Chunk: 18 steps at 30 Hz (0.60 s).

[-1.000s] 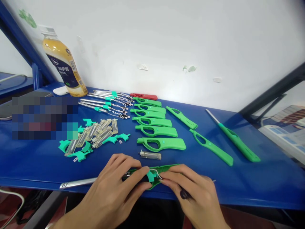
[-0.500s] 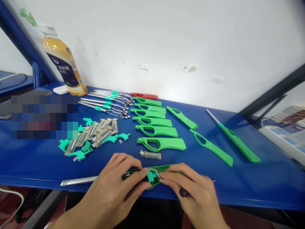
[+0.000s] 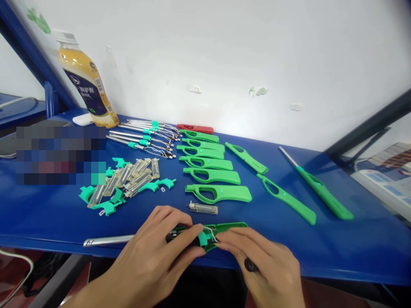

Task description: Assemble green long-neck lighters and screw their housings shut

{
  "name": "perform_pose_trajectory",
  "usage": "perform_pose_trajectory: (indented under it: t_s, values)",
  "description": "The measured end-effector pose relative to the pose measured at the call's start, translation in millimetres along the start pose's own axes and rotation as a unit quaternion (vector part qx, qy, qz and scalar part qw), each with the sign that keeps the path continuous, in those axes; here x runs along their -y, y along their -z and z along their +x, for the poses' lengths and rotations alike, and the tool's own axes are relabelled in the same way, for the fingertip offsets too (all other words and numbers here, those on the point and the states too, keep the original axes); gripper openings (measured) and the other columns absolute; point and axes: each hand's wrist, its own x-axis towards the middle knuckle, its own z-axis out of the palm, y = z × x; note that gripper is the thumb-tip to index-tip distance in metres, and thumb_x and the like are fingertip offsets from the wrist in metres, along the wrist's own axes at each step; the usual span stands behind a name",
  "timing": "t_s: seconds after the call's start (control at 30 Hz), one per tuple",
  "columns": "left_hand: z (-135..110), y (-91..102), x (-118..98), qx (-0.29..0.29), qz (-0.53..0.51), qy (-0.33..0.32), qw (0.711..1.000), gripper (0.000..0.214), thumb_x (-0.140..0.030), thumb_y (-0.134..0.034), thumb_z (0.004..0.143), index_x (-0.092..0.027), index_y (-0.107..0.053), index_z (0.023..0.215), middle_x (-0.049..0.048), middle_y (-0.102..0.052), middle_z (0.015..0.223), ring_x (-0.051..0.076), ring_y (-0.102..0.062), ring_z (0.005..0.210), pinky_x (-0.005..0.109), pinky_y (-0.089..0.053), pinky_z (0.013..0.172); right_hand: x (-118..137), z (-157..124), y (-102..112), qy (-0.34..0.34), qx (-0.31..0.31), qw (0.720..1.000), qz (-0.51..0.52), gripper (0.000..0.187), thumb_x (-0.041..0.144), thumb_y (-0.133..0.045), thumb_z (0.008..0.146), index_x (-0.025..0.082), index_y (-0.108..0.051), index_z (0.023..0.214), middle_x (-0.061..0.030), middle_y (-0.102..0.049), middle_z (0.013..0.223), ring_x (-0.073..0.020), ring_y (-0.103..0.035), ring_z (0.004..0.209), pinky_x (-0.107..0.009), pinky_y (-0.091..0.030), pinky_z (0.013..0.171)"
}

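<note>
My left hand point(image 3: 160, 250) is closed round the neck end of a green lighter half-shell point(image 3: 239, 225) near the table's front edge. A metal lighter tube point(image 3: 107, 241) sticks out to its left. At its fingertips a teal trigger point(image 3: 203, 238) sits in the shell. My right hand point(image 3: 266, 259) pinches a thin white wire point(image 3: 210, 233) beside the trigger; its fingers partly cover the shell. A dark-ended tool point(image 3: 250, 265) is tucked in its palm, its kind hidden. Just beyond the hands lies a clear fuel tank point(image 3: 203, 208).
Green shells point(image 3: 221, 193) lie in a column, with a red one point(image 3: 195, 128) behind. To the left are clear tanks point(image 3: 112, 184), teal triggers point(image 3: 107, 208) and wired metal tubes point(image 3: 144, 137). A bottle point(image 3: 86, 85) stands at the back left. An assembled lighter point(image 3: 321, 192) lies right.
The view has shifted slightly. Around the trigger and wire both hands keep nearly the same hold; my right fingers have moved a little, showing more of the shell's far end.
</note>
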Motion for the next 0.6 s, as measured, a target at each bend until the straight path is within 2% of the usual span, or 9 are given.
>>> perform_pose_trajectory:
  t_s: [0.1,0.2,0.37,0.47,0.6]
  values:
    - [2,0.0,-1,-0.013,0.015,0.008,1.0,0.016,-0.021,-0.06,0.11,-0.02,-0.071,0.122,0.0076,-0.068,0.104,0.021,-0.062,0.093,0.036,-0.056,0.085,3,1,0,-0.009,-0.001,1.0,0.021,0.023,0.004,-0.064,0.1,0.023,-0.075,0.109,0.0018,-0.081,0.099,-0.0109,-0.079,0.081,-0.016,-0.061,0.072]
    - [7,-0.4,-3,-0.019,0.043,0.002,0.999,0.018,-0.033,-0.07,0.105,-0.024,-0.075,0.119,0.0075,-0.069,0.103,0.021,-0.066,0.093,0.035,-0.059,0.086,6,2,3,-0.033,0.009,0.999,0.04,0.025,0.004,-0.068,0.098,0.025,-0.075,0.11,0.0035,-0.081,0.101,-0.01,-0.079,0.083,-0.015,-0.062,0.078]
    - [13,-1.8,-3,-0.028,0.058,-0.014,0.998,0.027,-0.044,-0.074,0.102,-0.023,-0.076,0.118,0.0083,-0.071,0.104,0.022,-0.068,0.095,0.037,-0.062,0.089,8,4,4,-0.057,0.016,0.996,0.07,0.027,0.003,-0.071,0.096,0.026,-0.076,0.11,0.0049,-0.082,0.102,-0.0103,-0.08,0.086,-0.014,-0.063,0.081]
    - [9,-2.4,-2,-0.034,0.055,-0.018,0.998,0.025,-0.041,-0.073,0.103,-0.023,-0.074,0.12,0.0074,-0.072,0.102,0.022,-0.069,0.093,0.037,-0.061,0.089,8,4,3,-0.063,0.013,0.995,0.08,0.028,0.001,-0.071,0.096,0.025,-0.076,0.109,0.0052,-0.082,0.102,-0.0104,-0.08,0.085,-0.014,-0.064,0.081]
    - [0,-2.6,0,-0.041,0.035,-0.02,0.998,0.016,-0.023,-0.061,0.11,-0.019,-0.07,0.122,0.0057,-0.073,0.099,0.02,-0.068,0.092,0.038,-0.057,0.092,8,3,0,-0.065,0.009,0.995,0.078,0.027,0.003,-0.072,0.096,0.026,-0.075,0.109,0.0051,-0.083,0.102,-0.0106,-0.081,0.086,-0.014,-0.064,0.082]
